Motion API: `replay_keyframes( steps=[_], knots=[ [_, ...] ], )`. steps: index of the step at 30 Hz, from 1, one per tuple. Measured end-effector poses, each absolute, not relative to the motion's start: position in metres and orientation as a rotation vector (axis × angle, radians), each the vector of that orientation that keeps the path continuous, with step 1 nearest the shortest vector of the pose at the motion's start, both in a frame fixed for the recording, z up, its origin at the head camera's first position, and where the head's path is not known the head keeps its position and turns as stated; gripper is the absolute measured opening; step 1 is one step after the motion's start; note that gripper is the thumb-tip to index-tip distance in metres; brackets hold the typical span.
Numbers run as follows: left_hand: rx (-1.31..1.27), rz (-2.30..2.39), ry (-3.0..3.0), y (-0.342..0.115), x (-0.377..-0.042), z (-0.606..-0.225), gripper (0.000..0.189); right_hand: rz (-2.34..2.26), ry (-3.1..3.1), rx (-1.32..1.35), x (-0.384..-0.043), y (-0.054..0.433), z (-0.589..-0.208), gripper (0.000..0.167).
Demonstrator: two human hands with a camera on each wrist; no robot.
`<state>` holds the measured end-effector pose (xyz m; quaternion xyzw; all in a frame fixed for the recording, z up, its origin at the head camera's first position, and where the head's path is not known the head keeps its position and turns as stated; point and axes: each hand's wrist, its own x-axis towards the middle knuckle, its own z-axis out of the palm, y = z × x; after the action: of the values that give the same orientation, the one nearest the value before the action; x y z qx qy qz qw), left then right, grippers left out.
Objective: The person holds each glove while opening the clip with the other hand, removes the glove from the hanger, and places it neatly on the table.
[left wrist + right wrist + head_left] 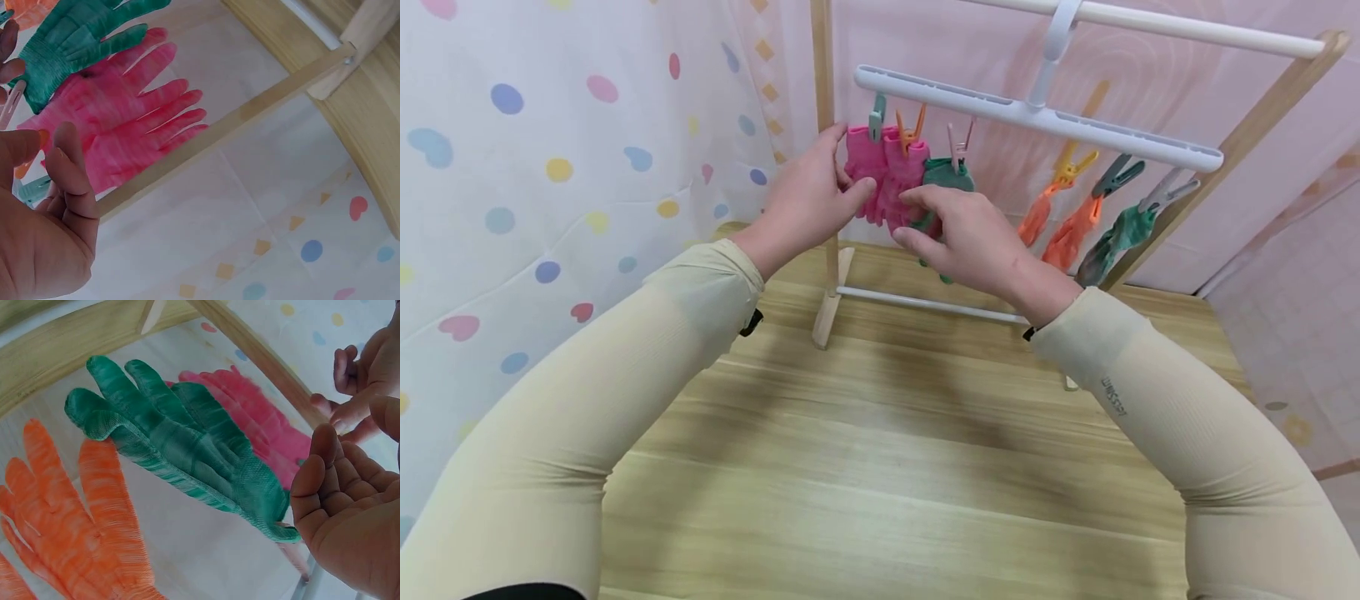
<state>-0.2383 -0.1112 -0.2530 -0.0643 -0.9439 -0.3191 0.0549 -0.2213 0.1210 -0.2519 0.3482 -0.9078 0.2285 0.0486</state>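
Found two bright-pink fabric gloves (895, 179) hanging lengthwise downward between the loosely bent, apparently empty fingers of left hand (808, 196) and right hand (970, 237), nearer the left.

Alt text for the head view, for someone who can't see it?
A person's left hand and right hand are close to pink gloves clipped under a white hanger. Beside these hangs a green glove; farther right, orange gloves and another green item.

Pink gloves (122, 131); green gloves (181, 444); orange gloves (1072, 236) — streaked paler; hanger (955, 99), white; curtain (580, 258) — white, multicoloured dots and hearts; sleeves (1172, 408), cream; tabletop (880, 475), yellowish wood grain.
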Motion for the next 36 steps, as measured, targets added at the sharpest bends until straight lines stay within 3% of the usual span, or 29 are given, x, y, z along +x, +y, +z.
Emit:
replay_keyframes(
  steps=[10,19,30,36],
  knots=[
    [-0.078,-1.103,-2.908,-0.095,-0.247,-0.242,0.077,0.587,-2.734,1.108,-0.207,0.114,-0.237,0.052],
    [-0.100,-1.021,-2.930,-0.089,-0.253,-0.249,0.054,0.669,-2.796,0.910,-0.220,0.115,-0.234,0.050],
    [-0.105,-1.057,-2.949,-0.086,-0.253,-0.258,0.064,0.826,-2.932,0.708,-0.236,0.117,-0.232,0.061],
    [-0.027,-1.114,-2.897,-0.084,-0.258,-0.255,0.081,0.853,-2.935,0.713,-0.239,0.117,-0.232,0.061]
  ],
)
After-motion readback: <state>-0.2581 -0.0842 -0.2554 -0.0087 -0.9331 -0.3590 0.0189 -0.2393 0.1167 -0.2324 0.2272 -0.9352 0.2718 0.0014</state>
